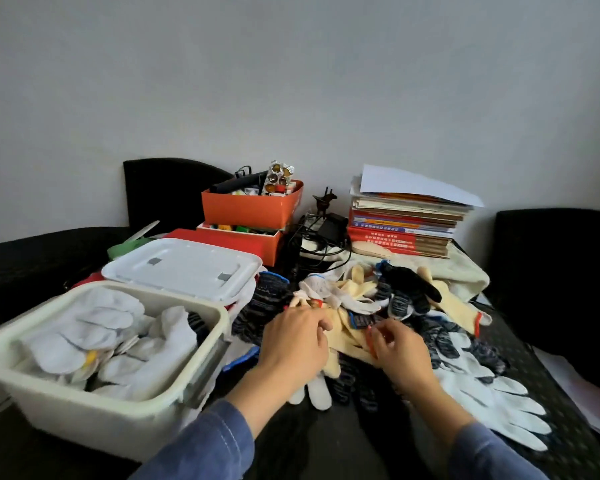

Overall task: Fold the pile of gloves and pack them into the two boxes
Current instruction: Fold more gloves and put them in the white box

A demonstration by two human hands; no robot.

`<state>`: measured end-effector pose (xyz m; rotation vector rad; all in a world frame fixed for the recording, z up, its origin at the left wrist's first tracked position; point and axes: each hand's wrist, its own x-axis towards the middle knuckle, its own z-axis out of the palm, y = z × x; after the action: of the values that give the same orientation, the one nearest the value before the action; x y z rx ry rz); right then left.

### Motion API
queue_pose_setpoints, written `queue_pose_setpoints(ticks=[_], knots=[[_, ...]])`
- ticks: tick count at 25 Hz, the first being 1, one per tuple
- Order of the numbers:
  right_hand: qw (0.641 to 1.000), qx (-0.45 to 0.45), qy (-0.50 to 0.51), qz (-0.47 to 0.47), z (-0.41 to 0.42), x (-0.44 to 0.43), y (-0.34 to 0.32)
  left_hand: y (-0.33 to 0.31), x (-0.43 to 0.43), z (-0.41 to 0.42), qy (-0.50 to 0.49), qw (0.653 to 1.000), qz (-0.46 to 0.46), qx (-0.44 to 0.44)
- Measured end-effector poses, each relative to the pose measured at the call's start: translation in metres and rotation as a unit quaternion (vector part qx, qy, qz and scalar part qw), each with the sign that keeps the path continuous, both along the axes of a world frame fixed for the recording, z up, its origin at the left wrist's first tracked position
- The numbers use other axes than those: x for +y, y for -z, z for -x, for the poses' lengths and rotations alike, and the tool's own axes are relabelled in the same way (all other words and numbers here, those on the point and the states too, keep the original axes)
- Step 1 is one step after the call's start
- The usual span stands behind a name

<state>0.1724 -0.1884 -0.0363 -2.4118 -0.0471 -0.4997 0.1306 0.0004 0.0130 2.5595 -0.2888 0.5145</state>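
Note:
A loose pile of gloves (378, 299), white, cream and dark speckled, covers the middle of the dark table. My left hand (295, 341) lies on a cream glove with a red cuff (347, 336), fingers curled over it. My right hand (400, 348) pinches that glove's red cuff edge. A white box (201, 341) at the left holds folded white gloves (94, 341). Behind it stands a second box under a white lid (184, 265). A pair of white gloves (492, 403) lies flat to the right of my right hand.
Two stacked orange boxes (250, 209) full of small items stand at the back. A stack of books (406, 220) with cables and a charger (326, 230) beside it sits at the back right. Black chair backs (561, 278) flank the table. Papers (579, 386) lie at the right edge.

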Motion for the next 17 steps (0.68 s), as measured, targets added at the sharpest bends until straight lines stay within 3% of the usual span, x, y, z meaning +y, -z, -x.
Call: queue_pose_setpoints(ticks=[3,7,17], knots=[[0.999,-0.011,-0.015,0.044,0.002,-0.016,0.018,0.028,-0.025,-0.010,0.015,0.999,0.013,0.045],[0.997,-0.062,-0.022,0.040,0.000,-0.012,0.034,0.043,-0.041,-0.025,0.010,1.000,0.011,0.024],[0.996,-0.055,0.049,0.058,-0.008,-0.001,0.033,0.062,-0.036,-0.029,0.048,0.998,0.041,0.028]])
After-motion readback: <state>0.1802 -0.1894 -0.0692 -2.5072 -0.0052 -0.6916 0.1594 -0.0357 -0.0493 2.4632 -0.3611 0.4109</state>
